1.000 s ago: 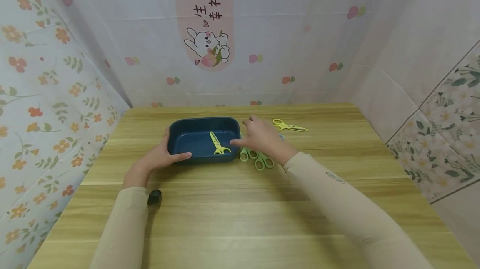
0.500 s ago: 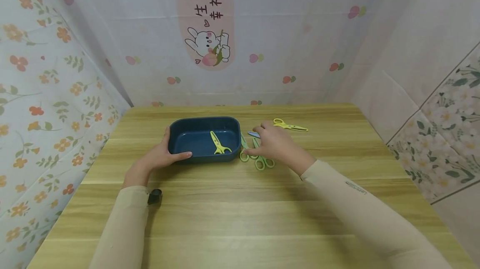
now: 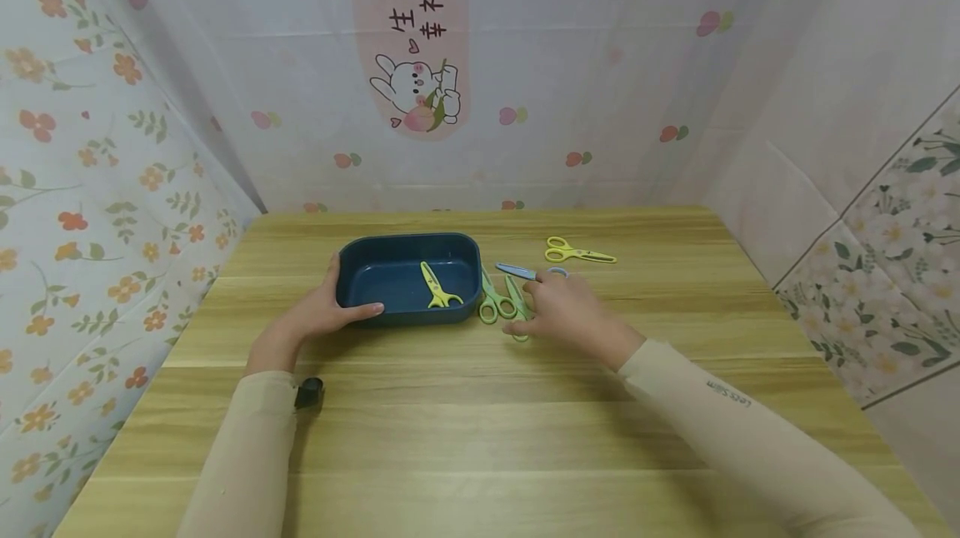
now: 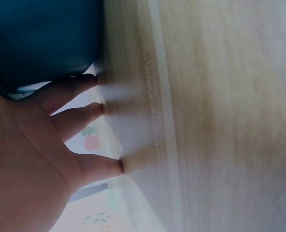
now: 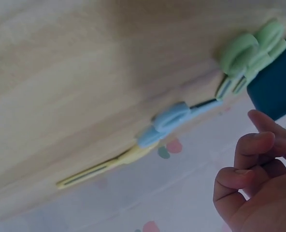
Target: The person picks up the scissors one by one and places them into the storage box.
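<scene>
My left hand (image 3: 315, 311) holds the left end of a dark blue box (image 3: 408, 319), thumb over its front rim. In the left wrist view, several fingers spread beside the box (image 4: 46, 43), tips at the tabletop. Yellow scissors (image 3: 444, 296) lie inside the box. My right hand (image 3: 566, 311), fingers loosely bent and holding nothing, hovers over green scissors (image 3: 512, 284) and hides part of their handles. A second pair of green scissors (image 3: 491, 301) lies against the box's right side. Blue scissors (image 3: 513, 271) lie just behind the right hand, their handles partly covered.
Another pair of yellow scissors (image 3: 577, 253) rests farther back on the right of the wooden table (image 3: 480, 438). Patterned curtains (image 3: 600, 80) stand behind the table and along its sides. A small black device (image 3: 309, 394) sits at the left wrist.
My right hand has moved from the box's right rim back to the right and nearer me, uncovering the blue scissors and one green pair. The left hand and the box have stayed put.
</scene>
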`<action>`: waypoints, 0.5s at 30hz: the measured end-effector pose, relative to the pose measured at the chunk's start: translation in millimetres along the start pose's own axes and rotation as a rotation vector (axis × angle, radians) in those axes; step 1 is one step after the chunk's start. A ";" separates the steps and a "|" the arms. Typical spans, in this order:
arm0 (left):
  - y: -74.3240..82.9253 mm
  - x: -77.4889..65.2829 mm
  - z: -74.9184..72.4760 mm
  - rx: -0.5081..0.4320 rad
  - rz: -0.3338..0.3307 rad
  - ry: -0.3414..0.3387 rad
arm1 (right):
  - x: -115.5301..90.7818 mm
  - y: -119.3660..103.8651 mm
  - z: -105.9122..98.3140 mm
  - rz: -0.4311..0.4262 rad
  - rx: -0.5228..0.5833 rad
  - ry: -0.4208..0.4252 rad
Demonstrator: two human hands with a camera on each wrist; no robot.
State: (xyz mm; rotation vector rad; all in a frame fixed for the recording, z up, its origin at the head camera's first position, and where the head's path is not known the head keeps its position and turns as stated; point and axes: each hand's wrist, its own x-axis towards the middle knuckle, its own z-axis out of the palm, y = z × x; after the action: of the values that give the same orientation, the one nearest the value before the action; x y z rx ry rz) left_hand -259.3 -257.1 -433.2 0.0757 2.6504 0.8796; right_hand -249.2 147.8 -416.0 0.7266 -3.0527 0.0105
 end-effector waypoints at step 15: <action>0.0 0.4 1.0 -0.005 0.001 0.000 | -3.8 5.3 20.5 0.008 0.016 -0.051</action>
State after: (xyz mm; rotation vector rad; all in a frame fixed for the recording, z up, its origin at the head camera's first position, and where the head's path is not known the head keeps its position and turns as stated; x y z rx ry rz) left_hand -259.4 -256.4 -434.1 0.0756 2.6485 0.8869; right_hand -248.2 154.1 -436.5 0.7276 -3.1073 0.0161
